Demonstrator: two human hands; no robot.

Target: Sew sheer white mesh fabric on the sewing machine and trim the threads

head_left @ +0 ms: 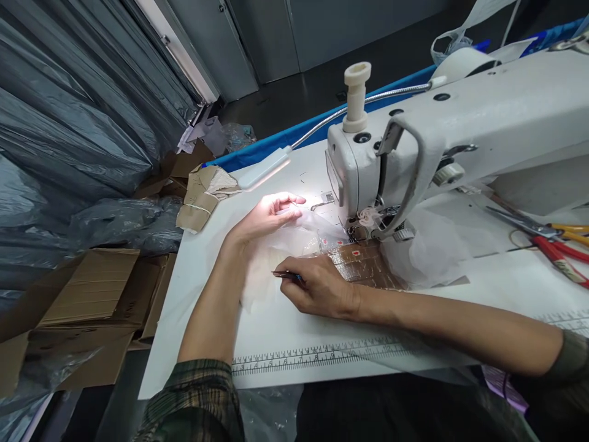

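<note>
Under the lamp, left of the sewing machine's needle area, my left hand [271, 215] pinches the edge of a sheer white fabric [317, 227] between thumb and fingers. Nearer to me, my right hand [317, 285] is closed around small dark tweezers [288, 275], whose tips point left over the pale fabric. The white sewing machine [354, 166] stands just beyond, its presser foot area partly hidden by thread and fabric. Brown tape with small red marks [368, 264] covers the machine bed beside my right hand. More sheer fabric [427, 252] lies bunched to the right.
A lamp [267, 169] on a bendable metal neck reaches over the table. Scissors [529, 227] and red-handled cutters [559, 261] lie at the right. A printed ruler [317, 356] runs along the front edge. Folded brown paper [197, 199] sits at the left corner, with cardboard boxes [92, 294] beyond.
</note>
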